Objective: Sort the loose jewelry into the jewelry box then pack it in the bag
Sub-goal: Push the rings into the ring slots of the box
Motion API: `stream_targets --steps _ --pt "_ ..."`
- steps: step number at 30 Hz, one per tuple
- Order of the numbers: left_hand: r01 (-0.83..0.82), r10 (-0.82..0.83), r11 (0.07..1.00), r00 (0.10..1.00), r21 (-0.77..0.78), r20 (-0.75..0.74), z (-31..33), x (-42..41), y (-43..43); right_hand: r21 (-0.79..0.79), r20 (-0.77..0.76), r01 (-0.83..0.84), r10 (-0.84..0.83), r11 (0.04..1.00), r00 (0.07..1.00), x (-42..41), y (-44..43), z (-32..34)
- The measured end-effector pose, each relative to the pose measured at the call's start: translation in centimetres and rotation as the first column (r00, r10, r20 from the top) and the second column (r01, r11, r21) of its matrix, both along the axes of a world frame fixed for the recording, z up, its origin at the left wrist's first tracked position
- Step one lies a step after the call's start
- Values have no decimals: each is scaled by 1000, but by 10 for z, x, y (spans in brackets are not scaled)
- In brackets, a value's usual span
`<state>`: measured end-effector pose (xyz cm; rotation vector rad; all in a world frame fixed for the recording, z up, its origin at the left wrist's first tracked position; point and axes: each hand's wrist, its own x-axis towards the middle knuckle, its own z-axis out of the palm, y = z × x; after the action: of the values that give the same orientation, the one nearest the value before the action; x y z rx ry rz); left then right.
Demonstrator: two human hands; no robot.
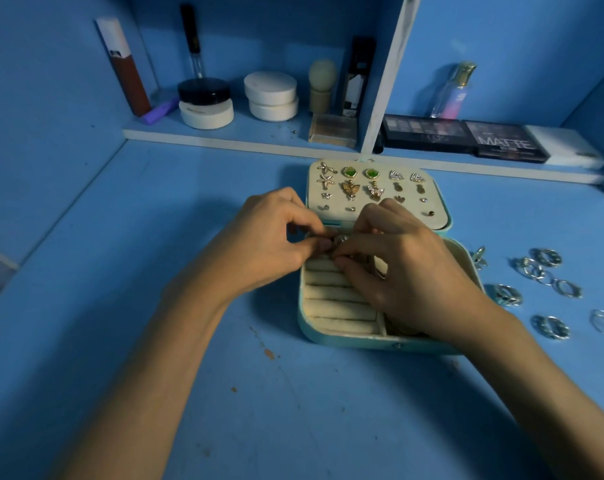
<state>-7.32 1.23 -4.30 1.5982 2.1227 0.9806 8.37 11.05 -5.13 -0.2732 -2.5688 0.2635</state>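
Note:
A teal jewelry box (349,336) lies open on the blue desk. Its raised lid panel (376,188) carries several earrings. Cream ring rolls (335,299) fill the box's left half. My left hand (273,240) and my right hand (401,268) meet over the top ring rolls. Both pinch a small silver ring (338,241) between fingertips, and most of the ring is hidden by the fingers. Several loose silver rings (550,292) lie on the desk to the right of the box. No bag is in view.
A shelf (224,140) behind the box holds cosmetic jars (271,95), a tall tube (124,67), a perfume bottle (454,91) and eyeshadow palettes (467,136). A white upright divider (387,77) splits the shelf. Blue walls close in on both sides.

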Motion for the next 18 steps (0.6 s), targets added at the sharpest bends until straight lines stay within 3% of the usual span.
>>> stream_targets --steps 6,11,14,18 --pt "10 -10 1000 999 7 38 0 -1 1 -16 36 -12 13 1000 999 1 1 2" --pt "49 -48 999 993 -7 111 3 -6 -1 -316 2 26 -27 948 1000 14 6 15" --pt "9 -23 998 980 70 197 6 -6 -1 -337 -21 102 -116 936 993 31 18 22" --pt "-6 -24 982 987 190 159 18 12 7 -342 83 229 -213 911 973 63 39 36"
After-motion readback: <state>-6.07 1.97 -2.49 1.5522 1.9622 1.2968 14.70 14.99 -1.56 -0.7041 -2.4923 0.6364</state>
